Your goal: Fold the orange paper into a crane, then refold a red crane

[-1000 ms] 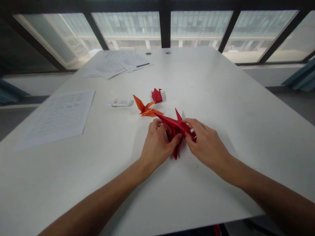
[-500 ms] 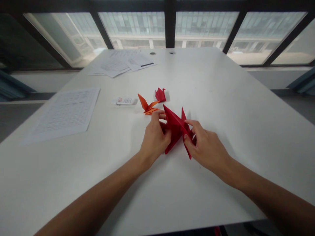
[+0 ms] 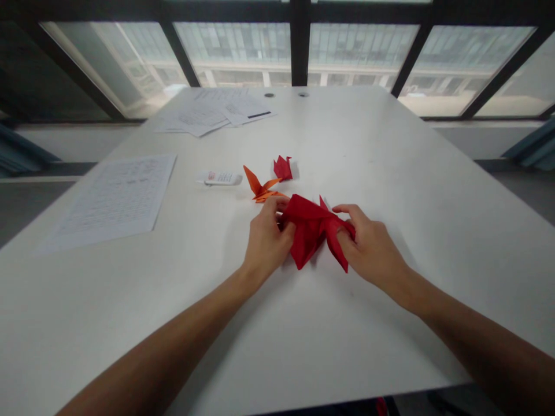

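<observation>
Between my hands is a folded red paper, its flaps spread to both sides and a thin point sticking up at the back. My left hand is closed on its left flap, the thumb in front and the fingers behind. On the right flap, my right hand pinches the paper, with the forefinger stretched out above it. Just behind my left hand stands an orange origami crane. A smaller red origami crane sits a little farther back.
A white tube with printing lies left of the orange crane. One printed sheet rests at the left of the white table, and several papers overlap at the far left. Windows line the far side.
My hands have moved slightly apart, and the red paper's flaps have opened wider. Its left tip has bent over and its right flap has swung right. The cranes have stayed in place.
</observation>
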Motion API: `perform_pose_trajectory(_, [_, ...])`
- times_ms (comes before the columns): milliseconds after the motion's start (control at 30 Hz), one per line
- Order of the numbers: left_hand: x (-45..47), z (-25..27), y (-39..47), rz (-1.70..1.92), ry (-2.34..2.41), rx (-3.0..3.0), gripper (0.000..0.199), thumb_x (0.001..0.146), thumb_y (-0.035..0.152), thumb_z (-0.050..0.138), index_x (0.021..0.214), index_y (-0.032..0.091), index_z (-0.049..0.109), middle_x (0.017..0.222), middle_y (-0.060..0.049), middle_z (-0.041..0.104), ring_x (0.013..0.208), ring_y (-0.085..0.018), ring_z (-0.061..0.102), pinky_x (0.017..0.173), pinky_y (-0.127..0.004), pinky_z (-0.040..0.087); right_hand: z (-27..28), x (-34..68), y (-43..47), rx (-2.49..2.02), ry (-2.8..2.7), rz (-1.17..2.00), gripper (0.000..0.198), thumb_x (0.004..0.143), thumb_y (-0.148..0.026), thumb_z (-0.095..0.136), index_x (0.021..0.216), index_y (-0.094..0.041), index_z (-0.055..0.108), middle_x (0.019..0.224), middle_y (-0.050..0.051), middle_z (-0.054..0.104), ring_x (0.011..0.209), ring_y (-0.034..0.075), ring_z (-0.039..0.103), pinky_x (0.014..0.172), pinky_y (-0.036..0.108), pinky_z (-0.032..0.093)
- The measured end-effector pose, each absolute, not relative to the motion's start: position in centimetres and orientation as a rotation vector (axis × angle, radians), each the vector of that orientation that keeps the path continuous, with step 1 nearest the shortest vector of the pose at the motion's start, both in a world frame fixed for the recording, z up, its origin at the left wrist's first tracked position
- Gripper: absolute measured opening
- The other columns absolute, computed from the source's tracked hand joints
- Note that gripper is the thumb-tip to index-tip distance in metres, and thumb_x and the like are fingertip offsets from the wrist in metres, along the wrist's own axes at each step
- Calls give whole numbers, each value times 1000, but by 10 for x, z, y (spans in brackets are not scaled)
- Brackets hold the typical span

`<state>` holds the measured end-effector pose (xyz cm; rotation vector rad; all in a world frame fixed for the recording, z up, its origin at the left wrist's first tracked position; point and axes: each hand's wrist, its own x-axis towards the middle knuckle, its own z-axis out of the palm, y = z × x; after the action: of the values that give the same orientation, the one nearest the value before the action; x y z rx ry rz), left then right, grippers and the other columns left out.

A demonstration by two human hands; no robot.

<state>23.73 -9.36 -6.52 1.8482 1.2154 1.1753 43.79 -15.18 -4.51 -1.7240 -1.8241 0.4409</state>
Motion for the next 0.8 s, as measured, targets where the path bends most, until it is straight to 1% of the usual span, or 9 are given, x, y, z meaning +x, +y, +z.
perform_pose_trajectory(133, [236,-64,-93,1094,1230,1801,31,80,6,53,107,21,61,107,-4,72,81,-17,69,69,-30,57,-46,439,-150,-1687,-1817,443,33,96,-23,48,126,-21,59,60,-4,64,48,15,56,51,26,35])
perform_pose_trajectory(267, [235,-61,-92,983,1227,1857,23,84,17,62,107,19,67,101,-5,74,80,-19,69,72,-33,57,-45,438,-150,-1638,-1831,503,32,96,-20,47,126,-21,59,61,-5,64,49,14,56,51,25,36])
perform_pose_trajectory(367, [234,-61,-90,966,1185,1790,18,84,16,61,100,18,69,92,-3,74,77,-19,68,70,-32,56,-43,439,-151,-1619,-1795,543,32,96,-21,46,125,-23,61,57,-7,60,45,14,53,48,24,35])
perform_pose_trajectory(500, [232,-62,-88,1087,1055,1632,15,85,17,60,97,19,68,94,-3,73,79,-18,67,67,-28,54,-42,441,-149,-1648,-1683,645,33,95,-21,46,121,-25,64,56,-7,60,45,14,52,45,23,34])
perform_pose_trajectory(567, [232,-60,-89,1174,1019,1644,12,84,16,61,94,20,67,97,-4,72,84,-18,67,70,-28,54,-42,442,-146,-1645,-1633,713,34,93,-19,46,121,-25,65,59,-6,63,47,14,55,45,23,37])
perform_pose_trajectory(633, [231,-56,-89,1256,975,1709,13,83,13,61,90,20,69,98,-4,70,91,-19,66,77,-31,55,-44,444,-144,-1629,-1611,743,34,93,-19,47,119,-25,67,63,-5,67,53,15,61,49,23,42])
perform_pose_trajectory(733, [229,-52,-91,1351,898,1828,26,80,4,55,85,21,73,98,-4,68,100,-20,65,90,-36,54,-50,447,-138,-1597,-1609,739,30,93,-20,48,112,-23,71,75,-1,74,70,18,69,60,26,50])
perform_pose_trajectory(800, [228,-52,-93,1381,871,1901,35,77,-1,51,85,22,76,101,-4,67,103,-19,64,94,-37,53,-54,448,-135,-1553,-1572,780,28,93,-21,48,108,-22,72,83,1,76,75,19,70,63,27,52])
